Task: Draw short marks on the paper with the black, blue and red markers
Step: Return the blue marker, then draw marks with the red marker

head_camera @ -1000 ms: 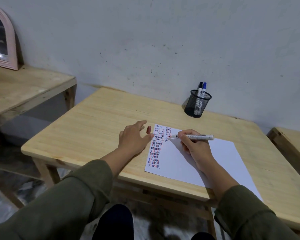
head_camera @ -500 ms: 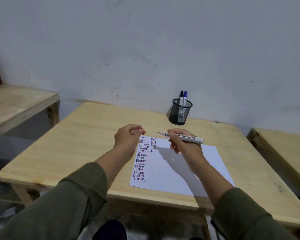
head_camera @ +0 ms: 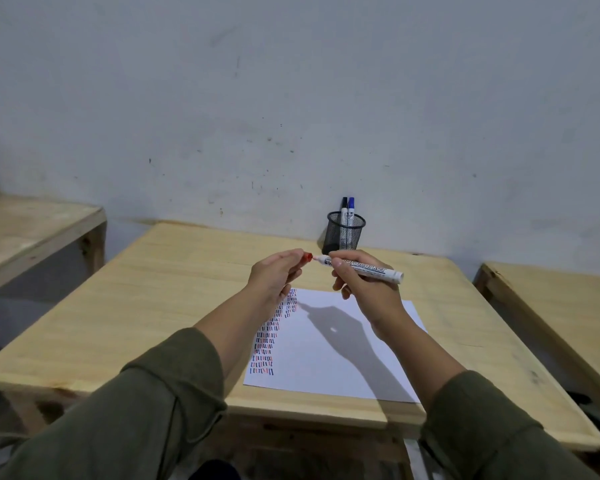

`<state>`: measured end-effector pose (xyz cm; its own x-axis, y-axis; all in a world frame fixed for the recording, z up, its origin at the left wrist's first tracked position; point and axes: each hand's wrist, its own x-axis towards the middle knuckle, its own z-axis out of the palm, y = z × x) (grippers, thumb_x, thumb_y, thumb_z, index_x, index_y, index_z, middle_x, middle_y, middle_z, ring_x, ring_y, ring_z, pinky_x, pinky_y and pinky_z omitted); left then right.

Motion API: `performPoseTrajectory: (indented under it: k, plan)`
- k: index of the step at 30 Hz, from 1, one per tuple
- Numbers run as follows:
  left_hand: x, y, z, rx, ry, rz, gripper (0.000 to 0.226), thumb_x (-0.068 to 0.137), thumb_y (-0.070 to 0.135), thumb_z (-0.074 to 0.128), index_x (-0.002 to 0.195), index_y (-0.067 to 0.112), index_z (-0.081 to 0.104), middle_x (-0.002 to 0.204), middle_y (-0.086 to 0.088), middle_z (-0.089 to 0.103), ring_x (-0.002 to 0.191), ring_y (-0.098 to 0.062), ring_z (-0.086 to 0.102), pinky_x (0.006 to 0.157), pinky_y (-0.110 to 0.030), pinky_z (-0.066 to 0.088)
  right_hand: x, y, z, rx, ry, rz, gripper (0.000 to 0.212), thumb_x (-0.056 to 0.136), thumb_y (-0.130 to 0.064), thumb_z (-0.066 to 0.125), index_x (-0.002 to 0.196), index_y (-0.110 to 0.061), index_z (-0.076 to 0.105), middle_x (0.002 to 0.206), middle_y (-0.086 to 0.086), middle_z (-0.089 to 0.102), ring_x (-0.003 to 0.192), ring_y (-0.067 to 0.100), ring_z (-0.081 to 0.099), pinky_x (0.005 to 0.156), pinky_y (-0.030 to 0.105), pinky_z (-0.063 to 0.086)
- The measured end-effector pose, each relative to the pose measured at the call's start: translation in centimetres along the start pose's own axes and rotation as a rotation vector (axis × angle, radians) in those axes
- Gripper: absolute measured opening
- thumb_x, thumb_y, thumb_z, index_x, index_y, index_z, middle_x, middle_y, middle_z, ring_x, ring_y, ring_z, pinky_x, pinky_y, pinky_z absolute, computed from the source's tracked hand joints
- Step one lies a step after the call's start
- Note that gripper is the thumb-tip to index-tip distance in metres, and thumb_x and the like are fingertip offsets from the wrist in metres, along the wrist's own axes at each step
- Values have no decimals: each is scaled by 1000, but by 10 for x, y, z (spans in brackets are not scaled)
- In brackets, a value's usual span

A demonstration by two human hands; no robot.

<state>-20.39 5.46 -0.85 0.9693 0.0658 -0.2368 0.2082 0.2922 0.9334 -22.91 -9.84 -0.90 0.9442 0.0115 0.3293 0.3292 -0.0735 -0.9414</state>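
Note:
My right hand (head_camera: pixel 364 289) holds the white-bodied red marker (head_camera: pixel 368 270) level above the table, its tip pointing left. My left hand (head_camera: pixel 274 275) pinches the marker's red cap (head_camera: pixel 64 257) right at that tip; cap and tip nearly touch. Below both hands lies the white paper (head_camera: pixel 336 358), with columns of short black, blue and red marks (head_camera: pixel 269 341) along its left side. The black marker (head_camera: pixel 344 209) and blue marker (head_camera: pixel 351 211) stand capped in the black mesh cup (head_camera: pixel 345 233) at the table's back edge.
The wooden table (head_camera: pixel 153 306) stands against a grey-white wall. A second wooden table (head_camera: pixel 25 230) is at the left and a third (head_camera: pixel 561 306) at the right, with gaps between them.
Both hands rose off the paper. My right hand lifted the marker from the marks, and my left hand brought the red cap up to its tip. The view tilted upward.

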Motion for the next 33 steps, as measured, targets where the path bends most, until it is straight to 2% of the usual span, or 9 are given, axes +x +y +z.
performPoseTrajectory:
  k: [3,7,10,16,18,23,26,30,33]
  plan:
    - [-4,1,5,19,-32,0,9,88,23,61,81,21,66,68,13,69,73,-3,56,56,-21,30,-1,-4,-2,-4,-3,-3,9,86,-16,65,89,-21,72,66,-4,66,59,11,58,52,24,45]
    - [-8,4,8,65,-67,-17,12,87,31,62,81,22,65,79,10,68,75,-2,57,58,-20,32,-3,-10,-3,-27,-27,-11,10,85,-17,66,86,-25,72,70,-1,65,59,11,58,53,26,45]
    - [-12,7,9,74,-73,-44,17,85,39,64,79,23,65,71,14,69,75,-1,57,61,-20,35,-4,-14,-4,-62,-73,-34,12,85,-17,66,87,-26,73,71,-6,68,60,11,60,53,24,46]
    - [-16,5,21,-176,-67,-63,14,87,20,63,74,20,62,45,14,62,63,-1,50,51,-12,32,-7,-13,2,100,15,20,14,87,-12,62,89,-20,73,72,2,67,62,14,59,61,24,47]
    - [-16,1,25,-261,-57,-61,15,88,17,62,74,21,62,45,14,62,62,-1,50,47,-10,33,-8,-12,5,157,54,50,12,88,-11,60,90,-15,72,71,3,64,60,13,57,63,24,47]
    - [-14,-8,25,-244,-63,-30,9,89,16,61,80,19,64,58,9,65,66,-2,52,57,-13,34,-12,-13,0,111,-12,61,13,88,-12,61,90,-19,72,75,0,67,67,16,60,66,27,48]
    - [-7,-2,24,-207,-68,-8,8,89,17,60,82,19,64,74,5,62,71,-2,54,59,-14,34,-12,-19,-10,122,-146,75,21,83,-17,66,104,-22,70,95,3,70,81,19,63,70,27,48]
    - [10,17,28,-165,-51,13,11,89,16,60,80,20,64,68,8,64,70,-1,55,57,-14,33,-2,-32,-26,276,-293,174,58,71,-43,61,123,-17,60,112,7,68,94,19,64,72,27,47]
    - [22,33,38,-74,-93,54,6,88,18,62,86,19,66,55,13,66,61,3,57,54,-14,33,15,-40,-40,227,-278,246,52,85,-50,47,121,-17,63,114,5,70,98,19,63,75,30,43]
